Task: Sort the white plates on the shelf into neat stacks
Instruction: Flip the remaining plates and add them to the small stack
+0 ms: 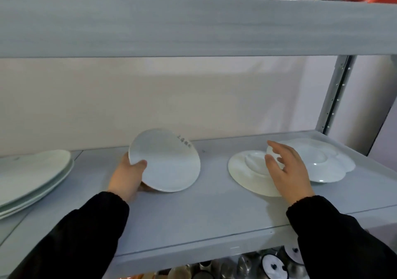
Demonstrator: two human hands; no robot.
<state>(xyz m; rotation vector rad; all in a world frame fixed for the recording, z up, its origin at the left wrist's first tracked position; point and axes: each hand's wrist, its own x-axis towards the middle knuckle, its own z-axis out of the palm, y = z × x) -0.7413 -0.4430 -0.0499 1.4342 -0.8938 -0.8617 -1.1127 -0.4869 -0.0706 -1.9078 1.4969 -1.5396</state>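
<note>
A: Well, centre of the frame, the left hand [129, 175] has a tilted plate [165, 160] by its left rim, thumb curled over the face, fingers underneath.

B: And that plate leans up off the shelf [214, 214], lower edge down near the board, top edge towards the back wall. It has some small dark print near its upper right rim, too blurred to read.

A: Over to the right, the right hand [285, 167] sits above a cream plate [240, 171] with a sunken well.

B: Its fingers are spread and loosely bent. Something small and white shows between thumb and forefinger, but I can't tell whether it's pinched or just lying behind them.

A: Just beyond that hand, a scalloped plate [322, 160] lies flat, its left edge tucked behind the fingers.

B: Far left edge of the frame, a stack of plates [32, 175], well apart from the held one.

A: Black sleeves [86, 235] run along the bottom, with metal ware [247, 265] on the level below, lower right.
</note>
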